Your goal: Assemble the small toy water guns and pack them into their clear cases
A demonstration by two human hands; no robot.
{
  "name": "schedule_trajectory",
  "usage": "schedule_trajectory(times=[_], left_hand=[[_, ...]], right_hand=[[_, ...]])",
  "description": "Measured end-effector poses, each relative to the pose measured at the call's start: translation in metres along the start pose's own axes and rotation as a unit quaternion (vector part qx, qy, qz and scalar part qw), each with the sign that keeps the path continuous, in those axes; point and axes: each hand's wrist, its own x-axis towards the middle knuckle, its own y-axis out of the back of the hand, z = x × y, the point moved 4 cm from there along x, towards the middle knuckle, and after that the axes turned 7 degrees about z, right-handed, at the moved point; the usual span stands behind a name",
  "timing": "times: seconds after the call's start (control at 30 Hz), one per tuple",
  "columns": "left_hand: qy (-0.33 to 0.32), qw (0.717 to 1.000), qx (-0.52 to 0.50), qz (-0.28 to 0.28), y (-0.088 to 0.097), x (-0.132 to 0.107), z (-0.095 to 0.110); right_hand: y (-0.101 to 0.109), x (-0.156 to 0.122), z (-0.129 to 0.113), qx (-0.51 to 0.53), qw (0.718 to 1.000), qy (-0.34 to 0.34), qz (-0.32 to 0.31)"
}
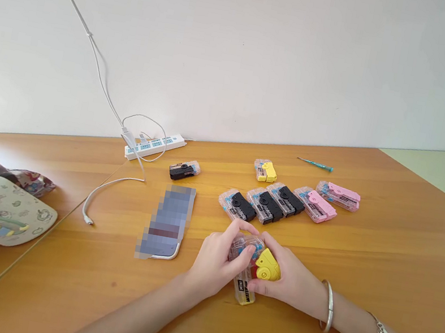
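Near the front of the table, my left hand [218, 254] and my right hand [292, 273] both grip a yellow and clear folding plastic gadget [245, 288]. Its clear body has dark lettering and blue parts inside. The left fingers and thumb pinch its clear upper section, while the right fingers and thumb close around the yellow hinged section [269, 265]. It is partly unfolded, with the lettered section angled down toward me. Fingers cover part of it. Just beyond my hands lie similar folded gadgets: several black ones [268, 206] and pink ones [318, 207].
Farther back are a yellow folded gadget [265, 170] and a teal screwdriver [315, 164]. To the left lie a phone [167, 223], a black gadget [184, 170], a white power strip [155, 146] and a loose charging cable [105, 186]. A cream bottle [4, 205] lies at far left.
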Motion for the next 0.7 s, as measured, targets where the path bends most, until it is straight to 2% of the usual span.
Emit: schedule_trajectory(times=[0.13,0.53,0.7], left_hand=[[-0.01,1.0,-0.012,-0.021,-0.002,-0.001,0.003],[-0.034,0.998,0.058,-0.016,-0.003,-0.004,0.009],[-0.023,0.998,0.059,-0.015,-0.003,-0.006,0.009]], right_hand=[[-0.003,-0.001,0.0,0.01,1.0,-0.014,-0.024],[-0.003,-0.004,-0.005,0.015,0.998,-0.009,-0.061],[-0.003,-0.004,-0.01,0.013,0.997,-0.016,-0.079]])
